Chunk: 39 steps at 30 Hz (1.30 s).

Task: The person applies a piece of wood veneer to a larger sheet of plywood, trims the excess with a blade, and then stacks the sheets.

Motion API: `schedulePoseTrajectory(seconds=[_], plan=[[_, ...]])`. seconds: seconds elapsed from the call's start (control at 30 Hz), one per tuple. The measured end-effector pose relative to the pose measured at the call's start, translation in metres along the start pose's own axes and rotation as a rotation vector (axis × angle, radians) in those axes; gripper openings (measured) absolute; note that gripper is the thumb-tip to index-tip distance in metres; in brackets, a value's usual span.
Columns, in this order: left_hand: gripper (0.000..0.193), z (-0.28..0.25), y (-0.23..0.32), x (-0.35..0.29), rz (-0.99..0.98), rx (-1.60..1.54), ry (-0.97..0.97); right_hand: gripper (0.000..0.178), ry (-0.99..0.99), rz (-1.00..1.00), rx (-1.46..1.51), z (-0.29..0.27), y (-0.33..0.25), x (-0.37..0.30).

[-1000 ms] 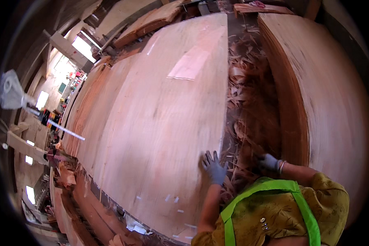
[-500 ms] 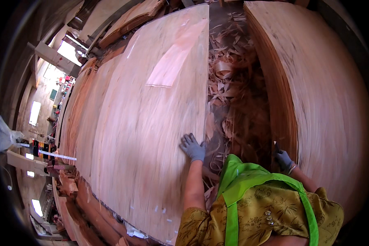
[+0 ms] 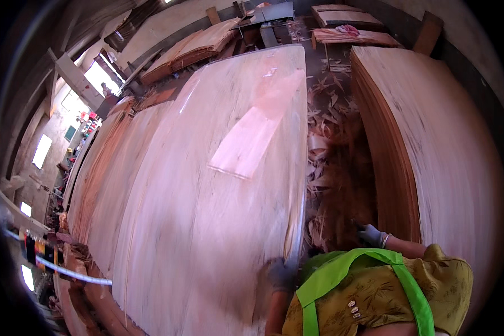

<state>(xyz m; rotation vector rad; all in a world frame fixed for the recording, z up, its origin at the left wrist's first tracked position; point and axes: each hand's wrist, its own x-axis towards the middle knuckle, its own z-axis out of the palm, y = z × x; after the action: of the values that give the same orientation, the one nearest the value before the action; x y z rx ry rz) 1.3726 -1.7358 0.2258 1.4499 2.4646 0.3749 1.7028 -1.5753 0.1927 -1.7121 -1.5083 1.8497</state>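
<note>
From the head view, the worker's left hand (image 3: 281, 274) is at the near right edge of the wide wood sheet (image 3: 218, 229); blur hides its finger spread. The right hand (image 3: 369, 235) curls around a small dark object (image 3: 356, 225), near the stack (image 3: 387, 162).

The left forearm (image 3: 278, 311) rises from the lower edge, and the grey-gloved left hand (image 3: 281, 275) is shaded and blurred, so its finger pose cannot be told. The right forearm (image 3: 406, 247) extends toward the left, slightly upward; the right hand (image 3: 371, 236), also grey-gloved, points leftward with its fingers curled closed.
</note>
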Motion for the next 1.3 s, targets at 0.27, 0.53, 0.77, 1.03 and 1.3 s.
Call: schedulePoseTrajectory(seconds=[0.27, 0.53, 0.77, 1.03, 1.3], plan=[[0.012, -0.057, -0.067, 0.052, -0.253, 0.248, 0.159, 0.023, -0.095, 0.093, -0.279, 0.016, -0.15, 0.105], [0.013, -0.079, -0.151, 0.138, -0.436, 0.538, 0.146, 0.025, -0.241, -0.087, 0.104, 0.046, -0.222, 0.242], [0.022, -0.071, -0.161, 0.185, -0.509, 0.723, 0.471, 0.026, -0.101, -0.141, 0.293, 0.013, -0.317, 0.401], [0.039, 0.005, -0.069, 0.099, -1.145, -1.529, 0.7, 0.039, -0.048, -0.087, 0.549, 0.006, -0.423, 0.54], [0.064, 0.019, -0.058, 0.179, -0.604, -2.053, 0.939, 0.028, -0.613, -0.164, 0.77, -0.057, -0.443, 0.727]])
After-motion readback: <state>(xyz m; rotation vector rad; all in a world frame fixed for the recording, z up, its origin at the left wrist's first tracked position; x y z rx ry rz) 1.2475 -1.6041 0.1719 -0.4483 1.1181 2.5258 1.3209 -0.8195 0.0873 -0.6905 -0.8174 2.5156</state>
